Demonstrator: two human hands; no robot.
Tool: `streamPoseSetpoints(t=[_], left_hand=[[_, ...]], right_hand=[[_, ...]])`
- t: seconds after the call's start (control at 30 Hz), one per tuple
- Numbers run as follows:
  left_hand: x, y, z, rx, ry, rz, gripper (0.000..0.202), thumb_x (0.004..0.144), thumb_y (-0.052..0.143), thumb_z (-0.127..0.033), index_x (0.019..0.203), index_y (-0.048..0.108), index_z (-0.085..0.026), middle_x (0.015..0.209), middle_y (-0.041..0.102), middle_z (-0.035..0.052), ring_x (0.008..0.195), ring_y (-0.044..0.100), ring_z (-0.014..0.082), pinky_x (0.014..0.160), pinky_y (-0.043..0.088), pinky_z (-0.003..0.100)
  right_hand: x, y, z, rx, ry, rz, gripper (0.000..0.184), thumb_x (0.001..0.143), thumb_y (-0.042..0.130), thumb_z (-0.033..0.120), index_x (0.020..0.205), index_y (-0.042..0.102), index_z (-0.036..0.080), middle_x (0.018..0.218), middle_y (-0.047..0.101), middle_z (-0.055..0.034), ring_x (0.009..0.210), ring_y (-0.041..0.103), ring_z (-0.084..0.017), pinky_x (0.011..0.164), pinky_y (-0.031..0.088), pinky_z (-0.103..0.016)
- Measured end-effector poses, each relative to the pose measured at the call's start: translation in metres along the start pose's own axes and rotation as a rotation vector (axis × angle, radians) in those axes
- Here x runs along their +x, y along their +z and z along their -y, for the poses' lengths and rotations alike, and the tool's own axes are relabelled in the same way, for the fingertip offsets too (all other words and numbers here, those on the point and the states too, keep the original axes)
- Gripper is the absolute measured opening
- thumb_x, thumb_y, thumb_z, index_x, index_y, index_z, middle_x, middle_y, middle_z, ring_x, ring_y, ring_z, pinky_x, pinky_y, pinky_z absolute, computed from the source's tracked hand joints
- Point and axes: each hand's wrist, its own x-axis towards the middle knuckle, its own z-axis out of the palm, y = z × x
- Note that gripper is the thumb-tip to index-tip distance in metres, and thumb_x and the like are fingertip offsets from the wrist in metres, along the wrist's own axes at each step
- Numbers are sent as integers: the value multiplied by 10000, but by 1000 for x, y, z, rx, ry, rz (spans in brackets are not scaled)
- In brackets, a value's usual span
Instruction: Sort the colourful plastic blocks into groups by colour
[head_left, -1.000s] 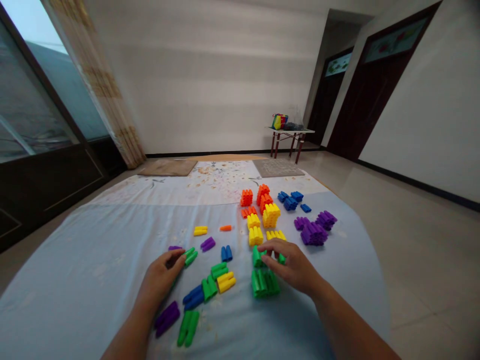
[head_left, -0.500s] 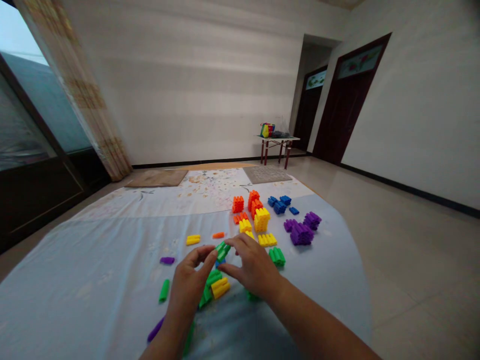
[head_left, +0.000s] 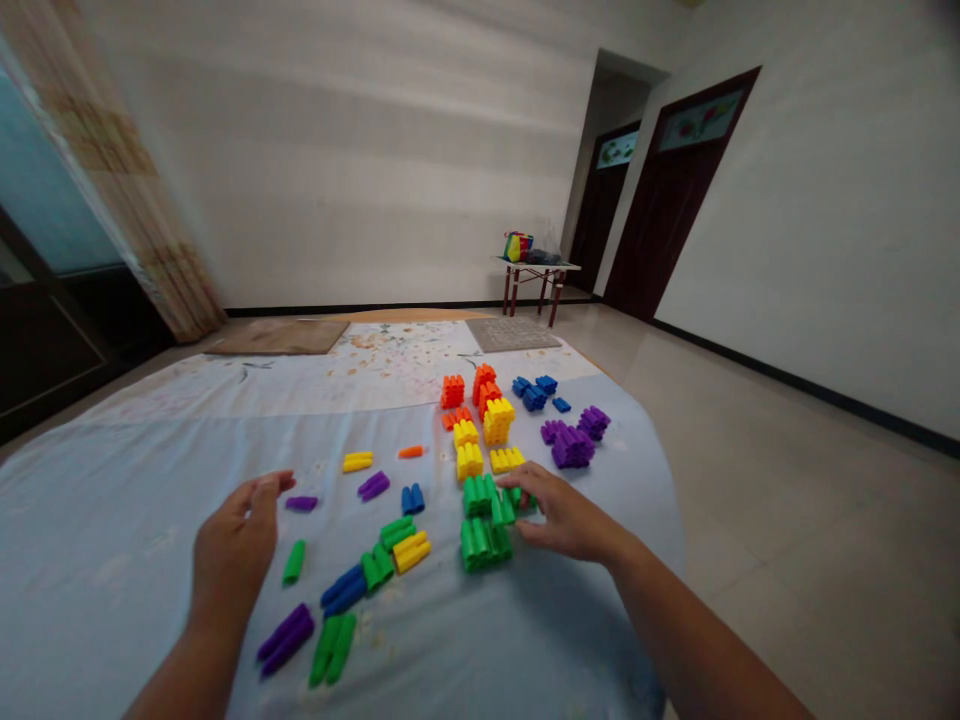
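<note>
My right hand (head_left: 559, 512) is at the green blocks on the right, thumb and fingers around a green bullet-shaped building block (head_left: 502, 507). Stacked green blocks (head_left: 484, 545) stand just in front of it, and more green ones (head_left: 477, 494) touch its left side. My left hand (head_left: 244, 525) is raised at the left with nothing in it, fingers stretched out. Nearest to it are a purple block (head_left: 301, 503) and a single green block (head_left: 294, 562). Between the hands lie loose blocks: a blue pair (head_left: 412, 499), a purple pair (head_left: 373, 486) and a yellow piece (head_left: 412, 551).
Beyond the right hand stand yellow blocks (head_left: 498, 421), orange blocks (head_left: 453, 391), blue blocks (head_left: 534, 396) and purple blocks (head_left: 574, 447). A pale cloth (head_left: 150, 560) covers the table. Two mats lie at its far edge. A small table (head_left: 536, 266) with bags stands by the wall.
My hands have parted. The right hand has carried the green block right, to the green stacks; the left has let go and moved left. The view has shifted, uncovering loose blocks between them.
</note>
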Motion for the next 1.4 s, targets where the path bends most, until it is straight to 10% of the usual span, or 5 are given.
streamPoseSetpoints(t=[0.37,0.57,0.87,1.07,1.4], left_hand=[[-3,8,36,23,-55,-20,445,840,350,-466,1026,631,-174,991,649,33,896,573,212,825,428,319],[4,18,54,-88,-74,-151,415,794,367,-455,899,663,-183,914,686,57,910,606,224,847,455,354],[8,14,69,-279,-119,-238,393,751,406,-460,829,656,-167,832,691,73,858,630,215,854,482,374],[6,13,72,-367,-158,-247,384,720,439,-459,811,655,-155,814,689,81,831,635,223,839,493,393],[4,14,71,-393,-179,-235,363,717,444,-445,786,657,-160,783,686,75,820,630,226,816,490,386]], right_hand=[[-9,12,-4,-7,5,143,525,706,649,136,1217,548,196,1076,570,-64,889,561,-155,863,469,-322],[3,4,33,-17,-11,2,411,802,615,247,1203,547,190,1098,584,-85,911,574,-167,832,474,-326],[40,135,133,-220,-478,154,360,865,529,318,1209,527,214,1243,563,-77,1121,491,-248,927,429,-423],[62,183,121,-382,-423,180,348,951,363,376,1243,480,229,1358,476,-89,1224,420,-264,951,402,-466],[108,177,85,-454,-57,122,329,924,461,367,1207,541,219,1365,462,-125,1281,370,-268,1023,280,-491]])
